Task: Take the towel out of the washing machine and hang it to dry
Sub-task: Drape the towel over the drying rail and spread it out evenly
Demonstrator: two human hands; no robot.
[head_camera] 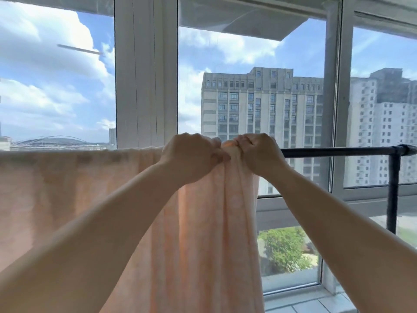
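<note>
Both hands gather a peach towel over a black drying rail at a window.

The peach towel (67, 188) is draped over the black drying rail (338, 152), hanging flat along the rail's left stretch and bunched into long folds at its middle. The left hand (191, 154) has its fingers curled round the bunched top edge on the rail, and the right hand (257, 152), just beside it, pinches the same gathered fabric with fingers bent. Right of the hands the rail runs bare to a black upright post (393, 193). Beyond the rail stand the white window frame (145, 75) and grey apartment buildings (259, 105).
</note>
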